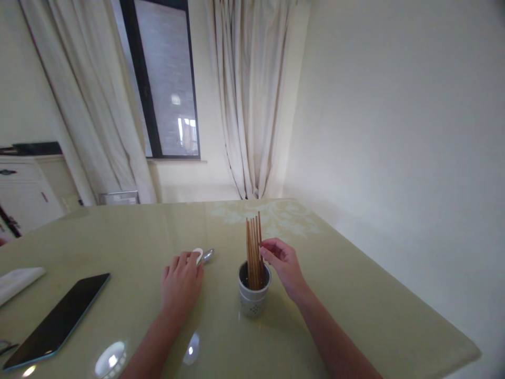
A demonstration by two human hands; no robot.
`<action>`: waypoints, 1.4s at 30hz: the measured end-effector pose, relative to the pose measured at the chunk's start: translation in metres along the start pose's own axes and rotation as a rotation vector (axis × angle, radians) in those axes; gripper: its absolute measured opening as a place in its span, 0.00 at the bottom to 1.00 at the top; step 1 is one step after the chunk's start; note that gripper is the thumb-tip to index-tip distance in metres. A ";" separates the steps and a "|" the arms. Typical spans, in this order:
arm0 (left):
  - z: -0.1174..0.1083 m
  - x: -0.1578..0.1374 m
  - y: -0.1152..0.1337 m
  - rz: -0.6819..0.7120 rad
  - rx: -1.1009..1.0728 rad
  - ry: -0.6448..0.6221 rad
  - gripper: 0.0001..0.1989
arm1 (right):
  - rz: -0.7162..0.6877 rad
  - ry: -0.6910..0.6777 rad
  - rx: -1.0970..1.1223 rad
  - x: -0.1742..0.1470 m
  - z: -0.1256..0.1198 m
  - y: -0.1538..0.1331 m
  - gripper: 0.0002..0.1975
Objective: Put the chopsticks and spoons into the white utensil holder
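Note:
In the middle of the table a grey perforated chopstick holder (252, 308) stands upright, with several brown wooden chopsticks (252, 252) in it. My right hand (282, 260) is at the right side of the bundle, thumb and fingertips pinched on one chopstick that rises a little above the others. To the left of the holder, my left hand (183, 279) lies low at the tabletop, its fingers curled over spoons. A shiny metal spoon bowl (209, 256) and a white rounded rim (199, 251) show past the fingertips; the handles are hidden.
A dark tablet (59, 321) lies on the glossy green table (355, 295) at the left, with a white object (19, 281) beyond it. Part of something dark and thin shows at the left edge. A wall (414, 158) borders the table's right side; curtains (252, 105) hang behind.

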State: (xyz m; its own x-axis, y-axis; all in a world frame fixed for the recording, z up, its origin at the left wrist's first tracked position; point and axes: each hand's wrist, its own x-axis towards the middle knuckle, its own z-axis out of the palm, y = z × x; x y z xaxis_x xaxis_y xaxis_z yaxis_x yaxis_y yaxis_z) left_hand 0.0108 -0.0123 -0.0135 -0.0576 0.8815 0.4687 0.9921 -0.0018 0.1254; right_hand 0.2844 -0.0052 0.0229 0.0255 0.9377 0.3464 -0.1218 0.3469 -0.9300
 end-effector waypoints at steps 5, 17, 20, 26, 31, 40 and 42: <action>0.003 -0.001 -0.005 -0.054 0.089 -0.092 0.17 | 0.020 0.004 -0.030 0.000 0.000 0.006 0.18; 0.029 0.005 -0.023 -0.038 -0.025 -0.155 0.21 | 0.021 -0.005 -0.133 -0.001 -0.001 0.013 0.13; 0.034 0.007 -0.029 -0.050 -0.068 -0.127 0.20 | 0.022 -0.019 -0.156 -0.002 0.000 0.012 0.12; 0.041 0.017 -0.039 -0.087 -0.158 -0.035 0.23 | 0.010 -0.003 -0.156 -0.001 0.002 0.007 0.14; 0.026 0.017 -0.021 0.115 -0.408 0.325 0.19 | -0.149 0.172 -0.191 -0.002 0.000 0.000 0.18; -0.020 -0.032 0.046 0.664 -0.739 0.584 0.26 | -0.444 -0.016 -0.277 -0.026 0.012 -0.019 0.10; -0.019 -0.035 0.051 0.693 -0.731 0.530 0.25 | -0.405 -0.015 -0.263 -0.026 0.012 -0.019 0.09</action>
State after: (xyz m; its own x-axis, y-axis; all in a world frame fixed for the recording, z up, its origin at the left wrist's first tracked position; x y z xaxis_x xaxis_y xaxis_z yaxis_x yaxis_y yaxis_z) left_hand 0.0612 -0.0528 -0.0067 0.2659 0.2733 0.9244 0.5358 -0.8391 0.0939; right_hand 0.2742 -0.0363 0.0330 0.0044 0.7266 0.6870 0.1497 0.6788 -0.7189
